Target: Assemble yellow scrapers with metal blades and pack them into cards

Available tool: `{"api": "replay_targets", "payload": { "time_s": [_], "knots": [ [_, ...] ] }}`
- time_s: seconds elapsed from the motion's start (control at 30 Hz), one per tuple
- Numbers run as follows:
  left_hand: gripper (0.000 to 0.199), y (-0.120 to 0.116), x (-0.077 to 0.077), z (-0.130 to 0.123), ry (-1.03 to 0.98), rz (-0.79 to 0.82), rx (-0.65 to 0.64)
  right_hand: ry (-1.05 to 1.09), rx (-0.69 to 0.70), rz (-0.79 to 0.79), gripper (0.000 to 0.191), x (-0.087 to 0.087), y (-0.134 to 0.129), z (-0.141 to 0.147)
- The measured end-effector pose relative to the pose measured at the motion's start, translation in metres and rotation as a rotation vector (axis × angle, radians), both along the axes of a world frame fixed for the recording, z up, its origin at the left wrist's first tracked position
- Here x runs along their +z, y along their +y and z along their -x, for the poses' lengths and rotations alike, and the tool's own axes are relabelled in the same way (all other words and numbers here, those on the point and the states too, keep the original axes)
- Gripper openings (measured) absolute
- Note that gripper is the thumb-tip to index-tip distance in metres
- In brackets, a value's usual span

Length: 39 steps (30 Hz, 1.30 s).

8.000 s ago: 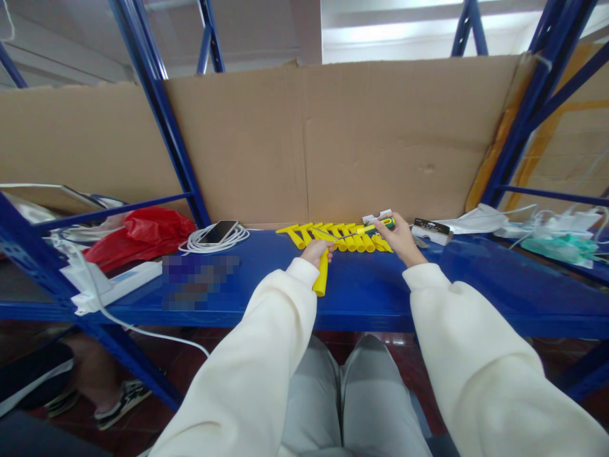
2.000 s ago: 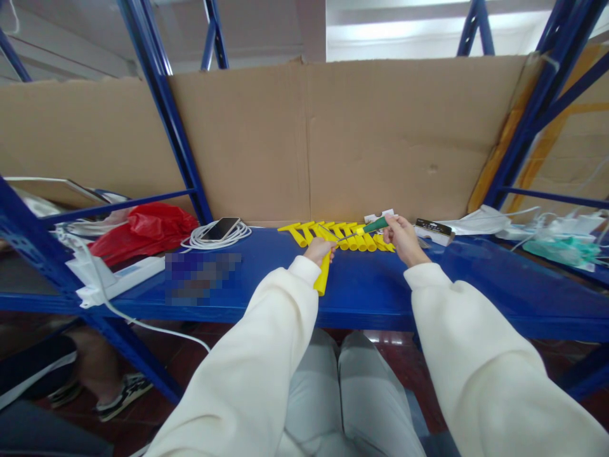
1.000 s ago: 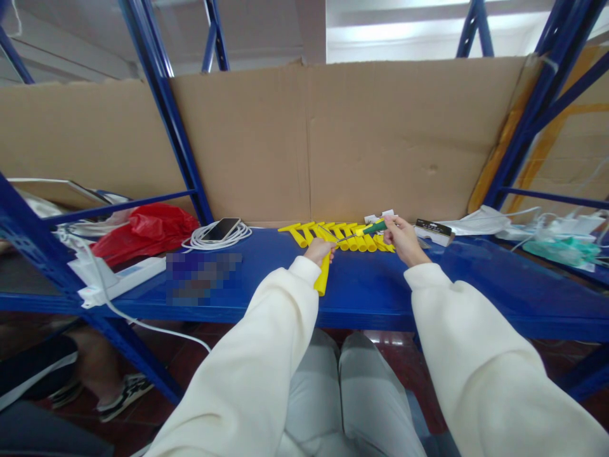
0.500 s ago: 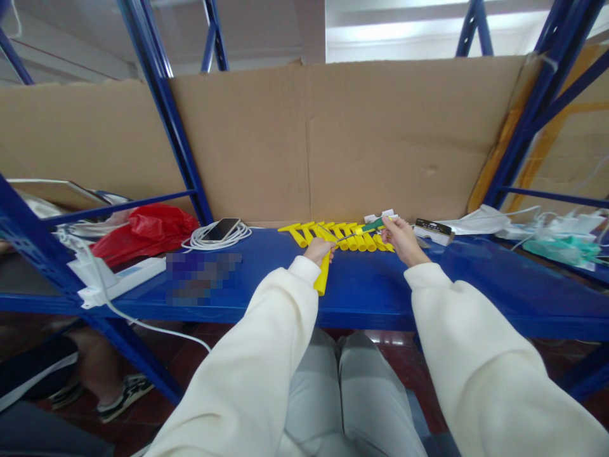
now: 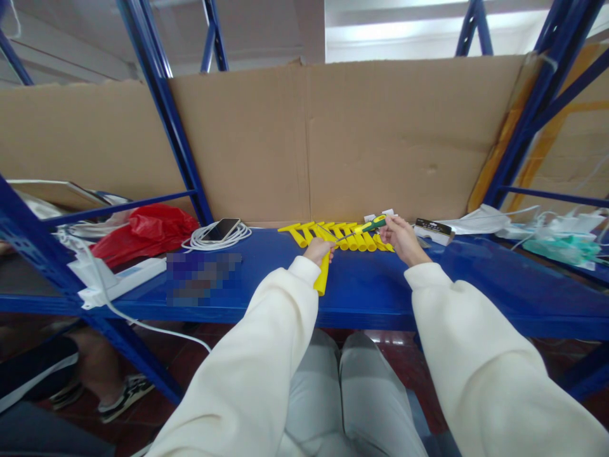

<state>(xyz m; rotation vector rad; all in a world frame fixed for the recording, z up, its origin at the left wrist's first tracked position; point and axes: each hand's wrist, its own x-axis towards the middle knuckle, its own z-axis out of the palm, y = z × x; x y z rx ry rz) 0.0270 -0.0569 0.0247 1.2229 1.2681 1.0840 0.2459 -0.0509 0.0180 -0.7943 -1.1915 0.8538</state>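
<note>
My left hand [image 5: 320,251] is closed around a yellow plastic scraper-like piece [image 5: 322,279], whose tapered handle points down toward me. In my right hand [image 5: 402,238] is the green and yellow grip of a screwdriver [image 5: 372,225], pinched by its rear end. Its thin metal shaft slants down to the left and reaches the piece at my left hand. The exact contact is hidden by my fingers. Behind both hands lies a row of several similar yellow pieces [image 5: 297,236] on the blue shelf [image 5: 266,273].
A phone [image 5: 222,230] rests on a coiled white cable [image 5: 190,241] to the left, near a red plastic bag [image 5: 147,231]. On the right lies a black and white box [image 5: 434,231]. Cardboard [image 5: 309,139] stands at the back. Blue posts [image 5: 166,108] frame the shelf.
The screwdriver's grip has turned about its shaft, showing more yellow now. My right fingers have shifted slightly on it. My left hand and the yellow piece stay in place.
</note>
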Motion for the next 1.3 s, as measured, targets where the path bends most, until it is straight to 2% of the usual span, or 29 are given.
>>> {"api": "replay_targets", "payload": {
  "time_s": [0.1,0.4,0.6,0.9,1.1,1.3],
  "knots": [
    [0.027,0.0003,-0.0002,0.0000,0.000,-0.005,0.004,0.013,0.038,0.009,0.054,0.0008,-0.0003,-0.0002],
    [0.021,0.0004,0.0006,0.0001,0.012,0.008,-0.008,0.021,-0.033,0.014,0.057,-0.0032,0.0054,-0.0030],
    [0.025,-0.0002,0.0005,-0.0001,0.007,0.003,-0.010,-0.007,-0.057,-0.003,0.058,-0.0031,0.0043,-0.0015],
    [0.022,0.0016,-0.0010,0.0007,0.007,0.002,-0.007,0.052,0.099,0.015,0.055,0.0005,0.0003,-0.0015],
    [0.032,-0.0009,0.0003,-0.0006,0.004,-0.008,-0.008,0.008,0.010,0.009,0.054,-0.0035,0.0047,-0.0037],
    [0.032,-0.0018,0.0009,-0.0008,0.002,-0.011,-0.010,0.000,-0.024,-0.004,0.059,-0.0041,0.0046,-0.0029]
  ]
}}
